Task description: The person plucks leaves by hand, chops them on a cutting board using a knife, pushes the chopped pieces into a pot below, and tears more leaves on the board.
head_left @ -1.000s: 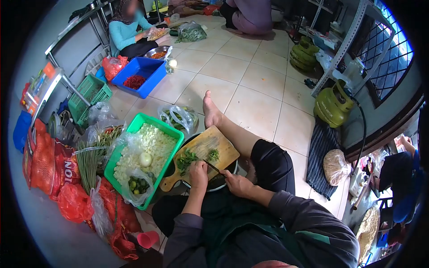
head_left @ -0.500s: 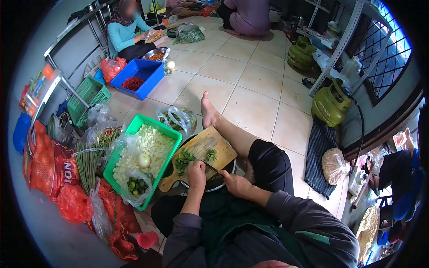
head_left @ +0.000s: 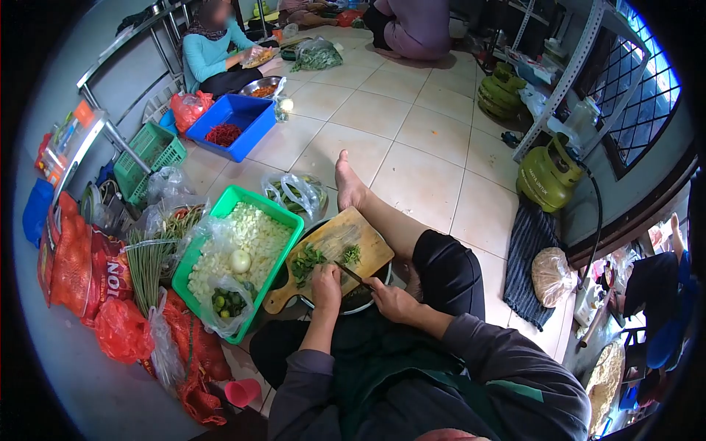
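A wooden cutting board (head_left: 342, 237) lies tilted across a round pot (head_left: 382, 273) in front of me. My left hand (head_left: 326, 286) is closed over the near edge of the green leaves (head_left: 306, 262) on the board. In my right hand (head_left: 393, 302) is the handle of a knife (head_left: 351, 273), its blade pointing left toward my left fingertips. A small heap of chopped greens (head_left: 351, 254) sits beyond the blade. Left of the board stands a green basket (head_left: 293, 220) of chopped pale pieces, with a whole peeled onion (head_left: 240, 261) on top.
Bags and red net sacks (head_left: 72, 257) line the left side. A blue tray (head_left: 254, 132) with red chillies stands further off, near a seated person (head_left: 209, 55). Another person (head_left: 415, 29) sits at the back. Green gas cylinders (head_left: 546, 176) stand at the right.
The view has shifted slightly. Both hands stay at the leaves and knife, with only small movements of the blade.
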A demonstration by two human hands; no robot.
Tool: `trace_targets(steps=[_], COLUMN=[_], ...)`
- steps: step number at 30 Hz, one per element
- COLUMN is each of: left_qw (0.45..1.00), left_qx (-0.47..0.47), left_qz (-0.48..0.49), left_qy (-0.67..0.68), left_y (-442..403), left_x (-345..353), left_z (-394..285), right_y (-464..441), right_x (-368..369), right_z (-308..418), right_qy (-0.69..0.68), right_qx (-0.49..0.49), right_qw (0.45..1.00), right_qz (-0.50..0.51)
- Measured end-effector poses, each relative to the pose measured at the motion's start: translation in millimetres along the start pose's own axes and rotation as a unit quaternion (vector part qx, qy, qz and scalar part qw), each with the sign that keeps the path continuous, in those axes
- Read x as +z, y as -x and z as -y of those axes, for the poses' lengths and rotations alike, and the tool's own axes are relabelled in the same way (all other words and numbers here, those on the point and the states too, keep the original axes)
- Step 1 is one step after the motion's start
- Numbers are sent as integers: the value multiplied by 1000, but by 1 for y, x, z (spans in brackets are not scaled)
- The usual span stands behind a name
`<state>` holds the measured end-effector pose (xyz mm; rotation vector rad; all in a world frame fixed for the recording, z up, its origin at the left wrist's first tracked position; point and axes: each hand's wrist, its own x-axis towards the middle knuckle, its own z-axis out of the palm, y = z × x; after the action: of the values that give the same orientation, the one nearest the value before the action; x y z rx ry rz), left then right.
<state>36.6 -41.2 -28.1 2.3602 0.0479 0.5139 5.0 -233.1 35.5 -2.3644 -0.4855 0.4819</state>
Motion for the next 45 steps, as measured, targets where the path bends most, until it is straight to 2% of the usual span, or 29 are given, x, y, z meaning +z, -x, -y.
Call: trace_targets(steps=[4,10,13,16,19,26,34,45], left_qw=[1000,1000,1000,1000,1000,1000,1000,999], left_qx=[-2,-6,-11,-17,-24,-2,7,-21], left_qz=[2,13,20,17,12,-4,-1,15], left_qy=[5,14,4,-16,-10,-3,16,-31], left_y=[-1,-2,-2,-2,-2,-1,0,0], left_x=[-1,-4,-3,-3,-2,0,0,0], left_z=[0,-4,-2,-5,-3,1,3,-3], right_y=[-2,-11,-27,-27,-10,0,-1,-4], right_x=[2,11,29,32,21,11,8,19], right_z=[-4,-7,-18,-20,-19,-18,-18,-20], right_qy=[-12,-6,4,27,45,26,-2,45], right_qx=[-26,1,-54,-64,-30,-90,-32,-32], right_qw=[1000,1000,997,996,998,993,999,998], right_qz=[-8,9,-45,-55,-17,-70,-12,-16])
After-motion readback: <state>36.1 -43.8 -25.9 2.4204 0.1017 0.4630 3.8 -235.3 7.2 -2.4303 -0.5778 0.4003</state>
